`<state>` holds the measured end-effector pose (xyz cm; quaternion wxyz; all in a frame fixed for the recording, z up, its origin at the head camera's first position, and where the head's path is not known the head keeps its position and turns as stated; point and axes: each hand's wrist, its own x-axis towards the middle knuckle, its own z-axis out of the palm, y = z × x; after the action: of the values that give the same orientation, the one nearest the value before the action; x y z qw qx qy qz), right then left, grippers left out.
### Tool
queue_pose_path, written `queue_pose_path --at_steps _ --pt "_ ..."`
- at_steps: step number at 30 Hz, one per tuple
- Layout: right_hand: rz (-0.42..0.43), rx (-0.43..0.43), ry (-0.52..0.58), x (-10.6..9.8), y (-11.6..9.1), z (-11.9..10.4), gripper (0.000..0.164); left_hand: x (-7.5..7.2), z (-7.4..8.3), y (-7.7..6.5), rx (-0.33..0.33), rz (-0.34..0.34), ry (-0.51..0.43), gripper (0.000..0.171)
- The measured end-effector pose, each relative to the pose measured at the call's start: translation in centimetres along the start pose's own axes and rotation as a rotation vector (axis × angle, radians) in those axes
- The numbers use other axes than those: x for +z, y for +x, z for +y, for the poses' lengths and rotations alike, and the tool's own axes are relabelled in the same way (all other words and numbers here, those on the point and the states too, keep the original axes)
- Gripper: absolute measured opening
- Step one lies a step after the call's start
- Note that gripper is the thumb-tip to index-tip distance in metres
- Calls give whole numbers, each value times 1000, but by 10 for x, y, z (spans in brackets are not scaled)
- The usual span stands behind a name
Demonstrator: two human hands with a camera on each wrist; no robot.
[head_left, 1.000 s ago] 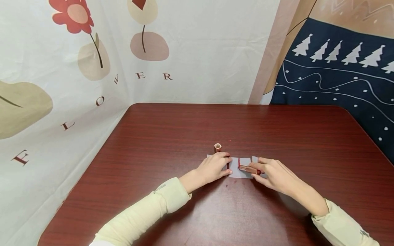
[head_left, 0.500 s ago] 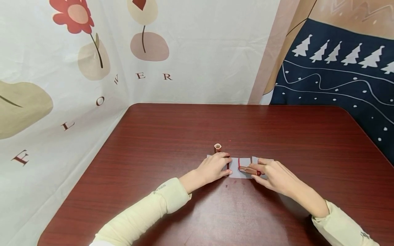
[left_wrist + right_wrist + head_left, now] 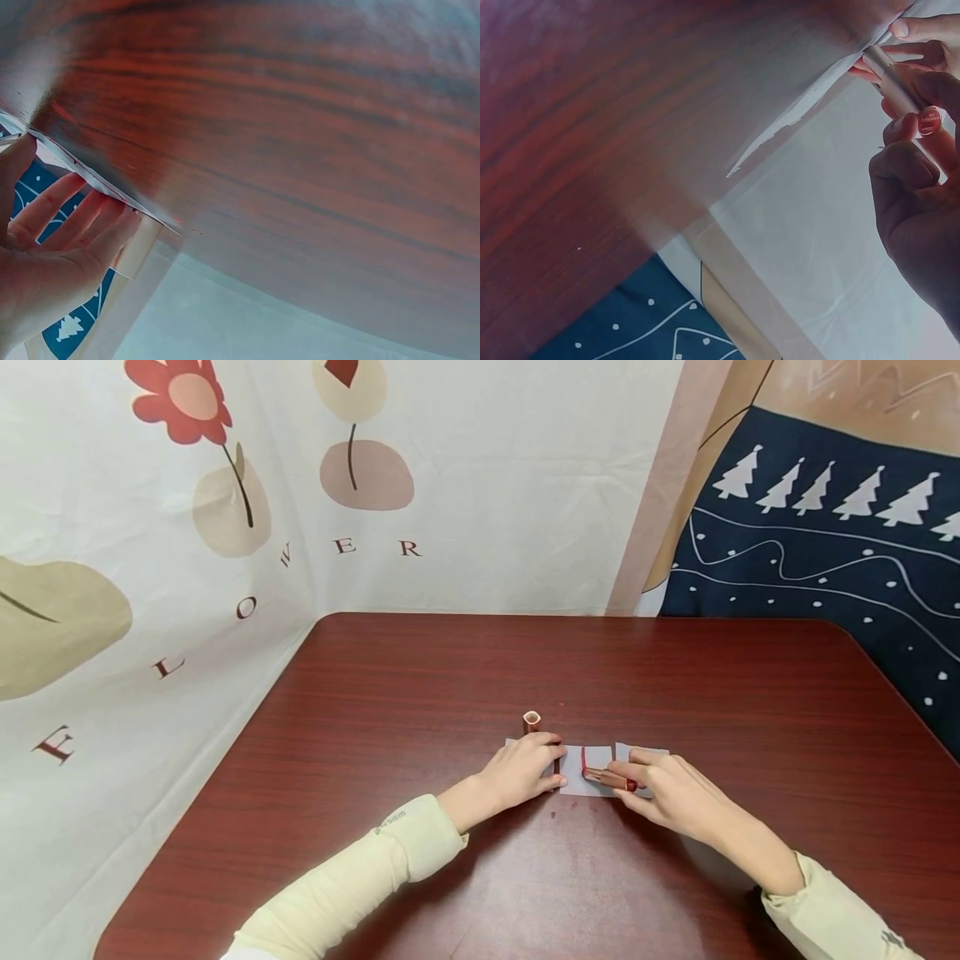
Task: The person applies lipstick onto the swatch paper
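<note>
In the head view my right hand [image 3: 675, 789] pinches a copper-coloured lipstick [image 3: 611, 778], held low and tilted, its tip touching a small white paper [image 3: 573, 787]. A red line [image 3: 583, 758] runs on that paper up from the tip. My left hand [image 3: 517, 768] rests with spread fingers on the paper's left part, pressing it to the table. The left wrist view shows these fingers [image 3: 71, 214] nearly straight along the paper's edge. In the right wrist view the lipstick [image 3: 900, 88] sits between thumb and fingers, a round red label on its end.
Just behind the left hand stands an open copper-coloured cap [image 3: 532, 724]. Another white paper piece [image 3: 660, 752] lies partly under the right hand. A few small reddish smudges [image 3: 573, 804] mark the dark red table [image 3: 420, 677]. Printed cloths [image 3: 510, 510] hang beyond its back edge.
The lipstick tip has crept slightly toward the near edge of the paper, and the red line reaches a little lower. The left hand keeps its place.
</note>
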<state>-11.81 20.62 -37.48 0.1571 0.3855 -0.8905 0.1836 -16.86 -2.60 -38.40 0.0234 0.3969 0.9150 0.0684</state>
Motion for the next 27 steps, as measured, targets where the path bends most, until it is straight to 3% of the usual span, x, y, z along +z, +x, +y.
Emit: queue_pose_path --at_steps 27 --pt "-10 10 11 1 -3 -1 19 -1 0 -1 -3 -5 -7 42"
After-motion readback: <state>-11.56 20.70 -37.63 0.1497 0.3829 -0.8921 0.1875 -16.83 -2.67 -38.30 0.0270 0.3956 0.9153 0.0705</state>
